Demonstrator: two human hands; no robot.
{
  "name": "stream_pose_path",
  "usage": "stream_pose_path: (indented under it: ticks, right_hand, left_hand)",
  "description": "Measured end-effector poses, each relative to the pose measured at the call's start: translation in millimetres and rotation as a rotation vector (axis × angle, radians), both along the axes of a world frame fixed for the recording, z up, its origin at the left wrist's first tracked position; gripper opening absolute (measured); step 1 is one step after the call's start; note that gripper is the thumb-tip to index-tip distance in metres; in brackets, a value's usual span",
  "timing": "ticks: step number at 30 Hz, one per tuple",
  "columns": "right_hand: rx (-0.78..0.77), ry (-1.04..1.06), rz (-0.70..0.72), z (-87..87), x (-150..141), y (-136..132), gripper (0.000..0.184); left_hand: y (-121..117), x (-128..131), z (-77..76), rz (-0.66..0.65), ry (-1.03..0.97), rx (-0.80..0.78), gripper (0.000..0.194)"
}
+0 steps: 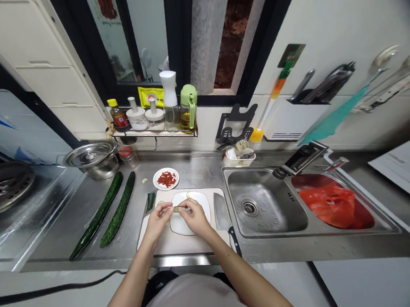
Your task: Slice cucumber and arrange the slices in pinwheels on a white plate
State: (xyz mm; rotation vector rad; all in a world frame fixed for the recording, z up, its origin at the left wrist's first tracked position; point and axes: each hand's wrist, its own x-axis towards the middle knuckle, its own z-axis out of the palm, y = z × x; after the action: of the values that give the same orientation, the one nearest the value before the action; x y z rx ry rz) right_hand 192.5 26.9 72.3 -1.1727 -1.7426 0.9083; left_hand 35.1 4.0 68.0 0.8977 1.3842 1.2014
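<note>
"Cucumber piece (176, 209), where?"
"Over the white plate (182, 228), pinched at one end by the left hand (161, 216)."
"And the right hand (195, 216)?"
"Thumb and forefinger clamped on its other end."

Left hand (161, 216) and right hand (194, 215) nearly meet, each curled into a pinch.

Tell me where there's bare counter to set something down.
Free: the steel left of the left cucumber, in front of the pot; and the patch behind the board, between the red-bits plate and caddy. Narrower: between right cucumber and board. Crowded: the board, with white plate, knife, left hand and right hand.
</note>
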Motion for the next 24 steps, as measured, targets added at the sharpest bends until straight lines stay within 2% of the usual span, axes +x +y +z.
stream_pose_path:
  ticks: [3,6,8,11,15,24]
  right_hand:
    - [0.024,0.004,-0.005,5.7,6,-1,0.014]
    - [0.045,0.002,0.015,8.5,12,-1,0.014]
    - [0.052,-0.008,0.029,9.0,15,-2,0.014]
    - [0.070,-0.031,0.027,9.6,19,-4,0.013]
    - [0.069,-0.048,-0.003,11.1,21,-8,0.010]
    - [-0.001,0.052,0.049,11.1,19,-10,0.013]
  left_hand:
    - [-3,5,3.7,-0.019,-0.019,-0.124,0.061]
    - [-5,11,9.1,-0.121,-0.174,-0.242,0.065]
    - [-4,15,11.6,-0.141,-0.276,-0.259,0.066]
    - [-1,18,12.6,-0.107,-0.322,-0.223,0.070]
    - [2,20,12.8,-0.069,-0.233,-0.141,0.072]
    - [-1,26,14.6,-0.063,-0.107,0.031,0.059]
